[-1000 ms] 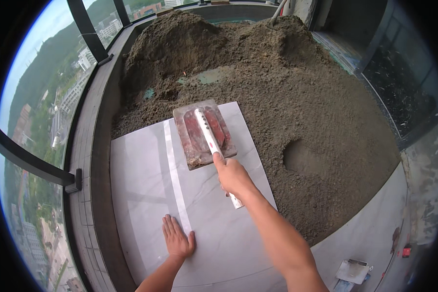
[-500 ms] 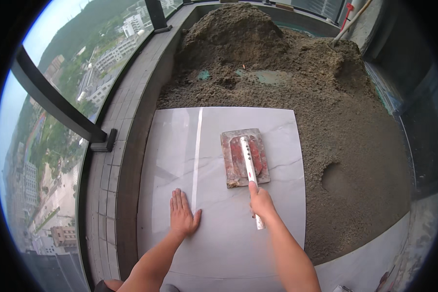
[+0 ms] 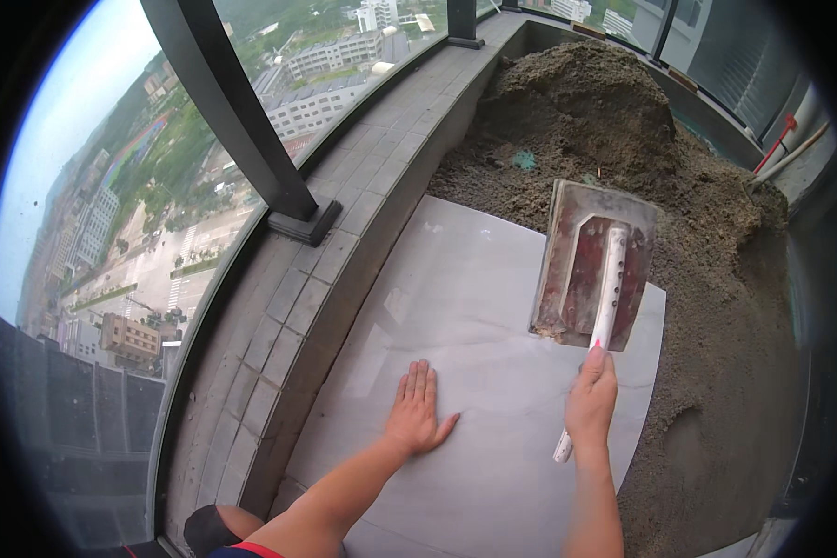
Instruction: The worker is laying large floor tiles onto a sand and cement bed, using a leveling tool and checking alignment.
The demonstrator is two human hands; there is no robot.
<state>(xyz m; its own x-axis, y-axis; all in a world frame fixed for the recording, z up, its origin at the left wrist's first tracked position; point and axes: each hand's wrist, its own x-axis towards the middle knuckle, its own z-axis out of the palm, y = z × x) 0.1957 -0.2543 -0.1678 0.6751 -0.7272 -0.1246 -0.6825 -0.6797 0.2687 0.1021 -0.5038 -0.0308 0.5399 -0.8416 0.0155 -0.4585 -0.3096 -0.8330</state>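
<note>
A large pale grey-white tile [image 3: 479, 288] with faint veins lies in front of me. My left hand [image 3: 418, 417] rests flat on it, fingers stretched out and thumb spread. In my right hand [image 3: 591, 398] is the white handle of a tile mallet [image 3: 581, 279], with a broad, flat, worn red and grey head. The head appears lifted above the tile's far right part and hides that edge. My right fingers are wrapped round the handle, whose lower end sticks out below them.
Heaped grey-brown mortar [image 3: 577, 98] rises beyond the tile and spreads down its right side. On the left runs a low tiled ledge [image 3: 293, 302] with a dark window post [image 3: 237, 112] and glass. A red-handled tool [image 3: 777, 141] stands at the far right.
The view has swung left, shifting the scene rightward. The mallet has risen from near the tile toward me and looks larger. My left hand stays flat on the tile.
</note>
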